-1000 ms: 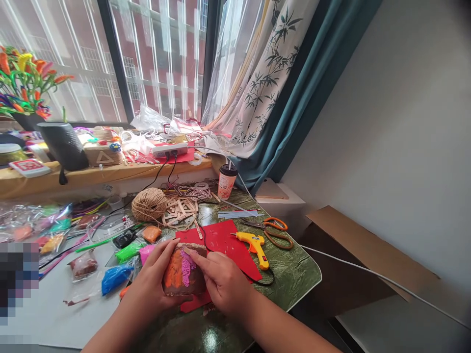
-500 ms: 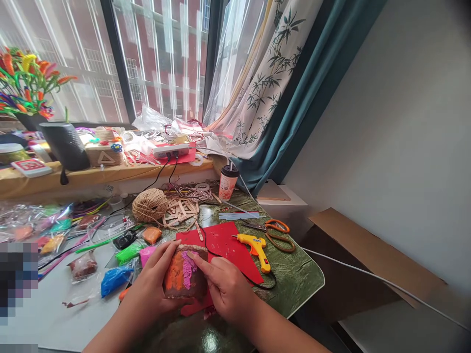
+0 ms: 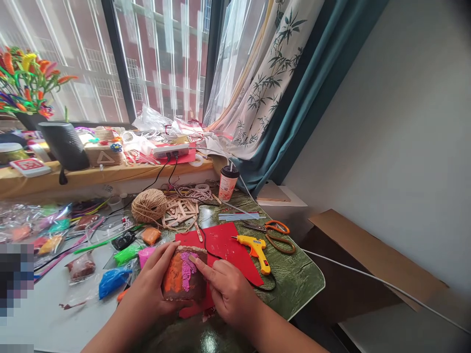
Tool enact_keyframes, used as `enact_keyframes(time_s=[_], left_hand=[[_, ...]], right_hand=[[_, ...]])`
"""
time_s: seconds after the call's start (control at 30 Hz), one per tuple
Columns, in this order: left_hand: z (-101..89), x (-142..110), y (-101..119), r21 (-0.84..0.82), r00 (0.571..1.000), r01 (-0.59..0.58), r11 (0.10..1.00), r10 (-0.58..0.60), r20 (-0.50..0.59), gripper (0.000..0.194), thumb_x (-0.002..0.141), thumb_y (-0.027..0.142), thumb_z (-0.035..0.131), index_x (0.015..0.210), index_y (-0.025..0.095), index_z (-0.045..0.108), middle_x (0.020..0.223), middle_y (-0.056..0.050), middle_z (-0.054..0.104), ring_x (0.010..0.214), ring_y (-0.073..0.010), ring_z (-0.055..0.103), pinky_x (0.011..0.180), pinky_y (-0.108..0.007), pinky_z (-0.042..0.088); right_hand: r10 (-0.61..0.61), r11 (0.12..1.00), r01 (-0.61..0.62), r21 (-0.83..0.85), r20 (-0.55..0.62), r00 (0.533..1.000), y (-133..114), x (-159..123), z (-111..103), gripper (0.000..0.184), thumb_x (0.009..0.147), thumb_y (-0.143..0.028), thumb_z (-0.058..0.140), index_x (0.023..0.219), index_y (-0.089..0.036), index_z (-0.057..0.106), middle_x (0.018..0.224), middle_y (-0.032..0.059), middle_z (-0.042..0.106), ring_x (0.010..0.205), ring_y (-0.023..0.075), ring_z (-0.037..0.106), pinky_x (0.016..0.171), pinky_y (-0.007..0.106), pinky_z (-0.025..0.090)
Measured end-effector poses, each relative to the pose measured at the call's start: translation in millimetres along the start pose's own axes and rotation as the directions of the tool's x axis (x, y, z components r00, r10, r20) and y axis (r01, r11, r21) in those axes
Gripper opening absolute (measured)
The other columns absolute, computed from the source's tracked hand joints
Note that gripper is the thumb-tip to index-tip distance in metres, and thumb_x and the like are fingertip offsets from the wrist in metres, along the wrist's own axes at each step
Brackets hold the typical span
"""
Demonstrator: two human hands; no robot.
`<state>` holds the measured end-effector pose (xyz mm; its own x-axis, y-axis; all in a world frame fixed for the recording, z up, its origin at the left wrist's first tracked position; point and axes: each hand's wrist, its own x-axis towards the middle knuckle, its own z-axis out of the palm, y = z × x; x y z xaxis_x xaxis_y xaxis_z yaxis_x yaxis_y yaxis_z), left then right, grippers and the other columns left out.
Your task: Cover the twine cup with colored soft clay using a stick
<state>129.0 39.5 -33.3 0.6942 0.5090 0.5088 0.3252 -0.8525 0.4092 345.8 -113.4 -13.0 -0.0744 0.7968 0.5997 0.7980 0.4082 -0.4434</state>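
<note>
My left hand (image 3: 156,279) is wrapped round the side of a clay-covered pot (image 3: 202,288), holding it tilted above the table. The pot is brown, with a roped rim, a smeared orange clay patch (image 3: 172,275) and a strip of bumpy pink clay (image 3: 186,278). On the upper part of that strip rests the stretched index finger of my right hand (image 3: 228,287). The other right fingers are curled loosely and hold nothing that I can see. Under the pot lies a red sheet (image 3: 224,243), with a yellow glue gun (image 3: 257,249) on its right side.
Orange-handled scissors (image 3: 277,230) lie right of the sheet. A twine ball (image 3: 149,206), wooden sticks (image 3: 180,212) and a drink cup (image 3: 228,184) stand behind. Bagged clay, including blue clay (image 3: 114,283), is at left. A white cable (image 3: 353,272) crosses the right edge.
My right index fingertip has slid slightly down and to the right on the pink clay. My left hand keeps its hold on the pot.
</note>
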Motion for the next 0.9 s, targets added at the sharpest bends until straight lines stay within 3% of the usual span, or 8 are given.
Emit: enact_keyframes(time_s=[0.23, 0.43, 0.57, 0.9], left_hand=[[1.7, -2, 1, 0.016, 0.999, 0.030, 0.999, -0.030, 0.022, 0.119, 0.064, 0.042, 0.096, 0.166, 0.032, 0.037, 0.160, -0.014, 0.058, 0.141, -0.0413, 0.065, 0.110, -0.044, 0.061], [4.1, -3, -7, 0.049, 1.000, 0.009, 0.999, -0.011, 0.024, 0.115, 0.071, 0.049, 0.091, 0.168, 0.033, 0.031, 0.160, -0.015, 0.055, 0.138, -0.0419, 0.066, 0.109, -0.047, 0.061], [-1.0, 0, -8, 0.076, 0.998, -0.045, 0.996, 0.040, 0.056, 0.113, 0.075, 0.055, 0.090, 0.168, 0.034, 0.029, 0.157, -0.016, 0.057, 0.136, -0.0399, 0.069, 0.106, -0.043, 0.063], [0.7, -1, -2, 0.025, 0.998, 0.025, 0.999, -0.027, 0.052, 0.109, 0.074, 0.051, 0.089, 0.166, 0.032, 0.032, 0.160, -0.015, 0.053, 0.139, -0.0410, 0.065, 0.110, -0.046, 0.060]], right_hand=[[-0.002, 1.000, 0.001, -0.022, -0.015, 1.000, -2, -4, 0, 0.058, 0.109, -0.014, 0.041, 0.166, -0.023, 0.045, 0.082, 0.0057, 0.062, 0.071, 0.0246, 0.057, 0.064, 0.035, 0.052], [0.009, 1.000, -0.009, -0.017, -0.006, 1.000, -6, -3, -2, 0.056, 0.109, -0.015, 0.042, 0.164, -0.020, 0.048, 0.080, 0.0051, 0.062, 0.069, 0.0242, 0.056, 0.062, 0.035, 0.048], [0.021, 1.000, -0.021, -0.008, 0.006, 1.000, -9, -4, -3, 0.058, 0.107, -0.013, 0.042, 0.165, -0.019, 0.047, 0.080, 0.0047, 0.063, 0.070, 0.0237, 0.057, 0.063, 0.034, 0.047], [0.075, 0.996, -0.072, 0.060, -0.037, 0.997, -18, -13, 4, 0.055, 0.108, -0.014, 0.043, 0.163, -0.018, 0.049, 0.075, 0.0025, 0.064, 0.064, 0.0214, 0.056, 0.062, 0.033, 0.046]])
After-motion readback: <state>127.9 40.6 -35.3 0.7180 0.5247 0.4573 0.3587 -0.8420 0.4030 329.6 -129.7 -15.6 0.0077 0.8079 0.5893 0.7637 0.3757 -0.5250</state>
